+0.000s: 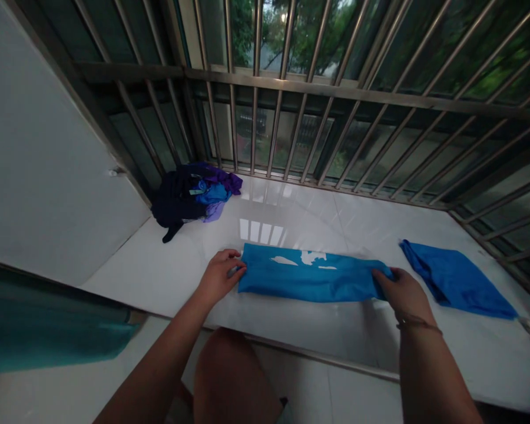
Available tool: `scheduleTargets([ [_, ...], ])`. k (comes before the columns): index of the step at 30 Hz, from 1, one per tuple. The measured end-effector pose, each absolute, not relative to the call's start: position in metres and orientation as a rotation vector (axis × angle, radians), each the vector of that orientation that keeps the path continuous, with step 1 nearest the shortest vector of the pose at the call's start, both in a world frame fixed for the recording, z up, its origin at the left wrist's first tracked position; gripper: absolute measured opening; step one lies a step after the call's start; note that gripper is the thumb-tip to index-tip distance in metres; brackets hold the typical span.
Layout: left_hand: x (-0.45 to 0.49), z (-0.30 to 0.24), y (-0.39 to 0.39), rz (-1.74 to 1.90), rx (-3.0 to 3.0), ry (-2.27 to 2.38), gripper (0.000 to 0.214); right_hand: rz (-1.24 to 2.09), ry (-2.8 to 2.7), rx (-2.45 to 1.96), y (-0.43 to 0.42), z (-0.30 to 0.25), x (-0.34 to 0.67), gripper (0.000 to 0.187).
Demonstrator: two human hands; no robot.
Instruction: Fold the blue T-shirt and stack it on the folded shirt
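Observation:
A bright blue garment (309, 275) with white print lies folded into a long strip on the white tiled ledge (291, 218). My left hand (221, 275) pinches its left end. My right hand (401, 291) grips its right end, and a thin bracelet circles that wrist. Both hands rest low on the ledge surface with the cloth stretched flat between them.
A second folded blue cloth (459, 277) lies to the right. A heap of dark navy, purple and blue clothes (192, 197) sits in the far left corner. Metal window bars (318, 94) fence the ledge behind and at right. A teal curtain (48, 330) hangs at lower left.

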State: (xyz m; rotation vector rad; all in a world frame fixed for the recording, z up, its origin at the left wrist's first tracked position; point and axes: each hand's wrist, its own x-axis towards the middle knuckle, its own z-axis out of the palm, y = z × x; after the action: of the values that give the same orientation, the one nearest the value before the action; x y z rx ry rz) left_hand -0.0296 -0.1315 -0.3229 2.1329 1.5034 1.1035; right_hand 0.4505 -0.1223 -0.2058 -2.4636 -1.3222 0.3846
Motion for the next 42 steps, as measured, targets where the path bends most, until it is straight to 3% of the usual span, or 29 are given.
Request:
scheduleTargets([
  [7,-0.033,-0.318,-0.130,1.094,2.131,1.446,0.034,0.129,-1.981,-1.983,-0.120,-0.171,0.272,0.039],
  [11,-0.037,-0.315,-0.128,1.138,2.044,1.409,0.053,0.283,-2.383,-1.726,-0.142,-0.192,0.151,0.031],
  [14,-0.039,-0.317,-0.124,1.125,1.995,1.446,0.056,0.377,-2.515,-1.664,-0.165,-0.219,0.112,0.032],
  [17,-0.037,-0.322,-0.121,1.068,2.016,1.515,0.041,0.395,-2.547,-1.552,-0.186,-0.237,0.123,0.039],
  [21,-0.034,-0.327,-0.120,1.065,2.023,1.611,0.015,0.266,-2.475,-1.389,-0.190,-0.245,0.182,0.031],
  [25,-0.033,-0.328,-0.124,1.144,2.027,1.602,0.036,-0.020,-2.452,-1.397,-0.177,-0.265,0.252,0.052],
  [31,-0.026,-0.323,-0.130,0.941,2.249,1.647,0.029,-0.033,-2.490,-1.330,-0.186,-0.300,0.315,0.051],
  [34,-0.021,-0.317,-0.134,0.873,2.274,1.703,0.024,0.075,-2.390,-1.351,-0.195,-0.298,0.314,0.038],
  [36,-0.019,-0.314,-0.136,0.829,2.291,1.715,0.033,0.170,-2.205,-1.532,-0.193,-0.291,0.305,0.032],
  [40,-0.018,-0.312,-0.138,0.788,2.308,1.715,0.039,0.382,-1.820,-2.018,-0.162,-0.277,0.280,0.060],
  [42,-0.020,-0.313,-0.137,0.828,2.288,1.710,0.038,0.552,-1.830,-2.072,-0.143,-0.273,0.269,0.059],
])
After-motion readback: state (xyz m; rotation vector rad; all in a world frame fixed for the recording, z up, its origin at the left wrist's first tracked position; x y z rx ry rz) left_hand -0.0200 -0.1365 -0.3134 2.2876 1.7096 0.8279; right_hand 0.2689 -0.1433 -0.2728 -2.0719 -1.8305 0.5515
